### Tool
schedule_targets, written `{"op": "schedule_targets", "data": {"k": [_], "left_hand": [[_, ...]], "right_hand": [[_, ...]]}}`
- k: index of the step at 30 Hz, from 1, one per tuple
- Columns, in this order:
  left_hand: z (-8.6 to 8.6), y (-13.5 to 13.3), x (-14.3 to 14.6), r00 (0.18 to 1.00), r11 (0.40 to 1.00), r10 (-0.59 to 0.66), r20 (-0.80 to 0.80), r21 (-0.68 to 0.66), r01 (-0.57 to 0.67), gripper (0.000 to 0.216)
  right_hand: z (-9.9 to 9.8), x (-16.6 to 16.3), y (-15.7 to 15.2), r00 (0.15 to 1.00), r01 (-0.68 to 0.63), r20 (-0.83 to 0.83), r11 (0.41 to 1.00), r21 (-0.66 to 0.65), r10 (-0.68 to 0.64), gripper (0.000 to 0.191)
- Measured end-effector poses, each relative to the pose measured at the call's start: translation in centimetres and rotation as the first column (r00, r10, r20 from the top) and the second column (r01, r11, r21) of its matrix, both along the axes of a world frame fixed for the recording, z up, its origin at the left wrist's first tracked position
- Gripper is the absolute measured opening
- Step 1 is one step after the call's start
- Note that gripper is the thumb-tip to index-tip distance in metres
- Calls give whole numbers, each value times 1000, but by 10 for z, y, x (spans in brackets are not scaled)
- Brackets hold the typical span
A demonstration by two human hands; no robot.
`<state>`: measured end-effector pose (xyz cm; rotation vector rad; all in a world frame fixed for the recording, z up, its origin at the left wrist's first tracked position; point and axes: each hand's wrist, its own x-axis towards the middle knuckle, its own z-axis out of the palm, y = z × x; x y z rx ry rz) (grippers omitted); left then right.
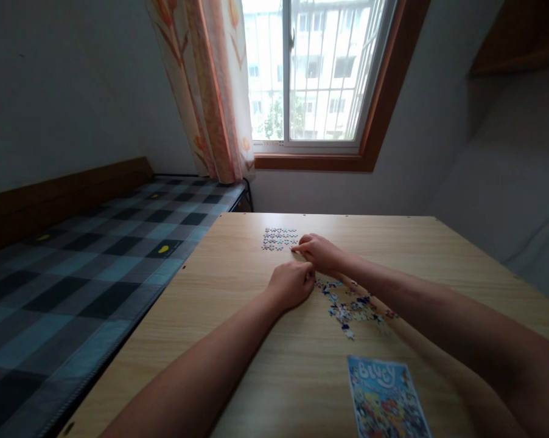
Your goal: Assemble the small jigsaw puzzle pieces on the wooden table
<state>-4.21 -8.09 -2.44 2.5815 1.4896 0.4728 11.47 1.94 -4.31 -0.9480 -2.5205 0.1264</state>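
Note:
My right hand (319, 251) reaches to the far part of the table, its fingertips on a small jigsaw puzzle piece (293, 249) at the lower right end of several neat rows of puzzle pieces (279, 235). Closer to me, my left hand (293, 282) rests on the tabletop with its fingers curled together; whatever they may hold is hidden. A loose heap of puzzle pieces (347, 311) lies scattered to the right of my left hand, partly below my right forearm.
A blue picture sheet (386, 395) marked "Bluey" lies on the wooden table (238, 389) near me. To the left stands a bed with a checked cover (105, 267). Beyond the table are a curtain (210, 91) and a barred window (320, 79).

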Motion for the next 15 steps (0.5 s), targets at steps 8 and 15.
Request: {"op": "schedule_targets", "data": {"k": [8, 15], "left_hand": [[1, -2, 1, 1000, 1000, 1, 3, 7, -1, 20], [0, -2, 1, 1000, 1000, -17, -6, 16, 18, 21]], "right_hand": [[-24, -2, 10, 985, 137, -121, 985, 107, -124, 37], [-20, -2, 4, 999, 36, -27, 998, 41, -35, 40]]}}
